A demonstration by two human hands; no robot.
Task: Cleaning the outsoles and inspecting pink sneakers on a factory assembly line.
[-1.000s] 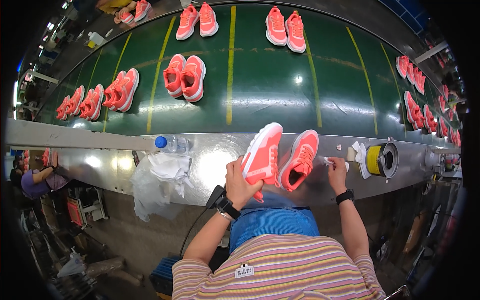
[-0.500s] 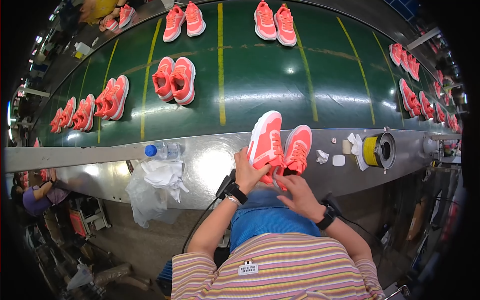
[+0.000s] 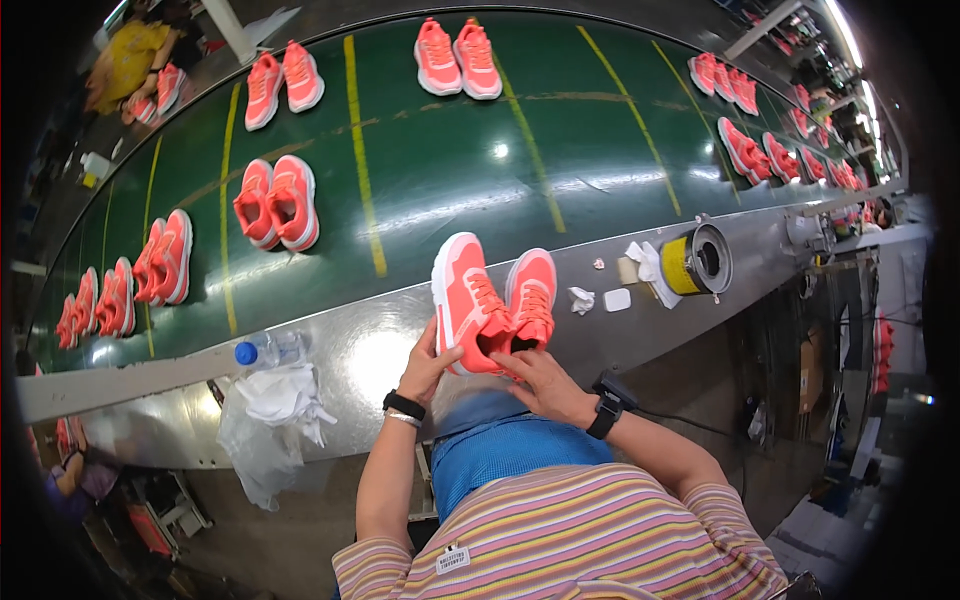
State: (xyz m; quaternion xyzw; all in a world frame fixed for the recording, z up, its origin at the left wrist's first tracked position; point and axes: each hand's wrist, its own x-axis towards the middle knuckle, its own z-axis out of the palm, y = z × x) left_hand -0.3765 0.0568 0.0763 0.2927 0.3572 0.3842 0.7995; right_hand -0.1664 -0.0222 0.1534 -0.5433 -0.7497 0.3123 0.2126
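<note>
In front of me are two coral-pink sneakers with pale soles and coral laces. My left hand grips the left sneaker along its outer side near the heel, its thumb by the collar. That sneaker is tilted, its pale sole edge showing on the left and its dark opening toward me. My right hand is closed at the heel end, fingertips on the left sneaker's collar. Close beside it, the right sneaker points away from me, its heel partly hidden by my right fingers. Both wrists wear black straps.
Beyond the metal ledge runs a green conveyor belt with yellow lines and several coral sneaker pairs. A yellow-labelled can, crumpled paper and a white square piece lie right. Left are a blue-capped bottle and white cloths.
My view has turned, so the belt and ledge appear tilted and shifted left. The left sneaker's opening shows more now. My right fingers have come in against its heel end.
</note>
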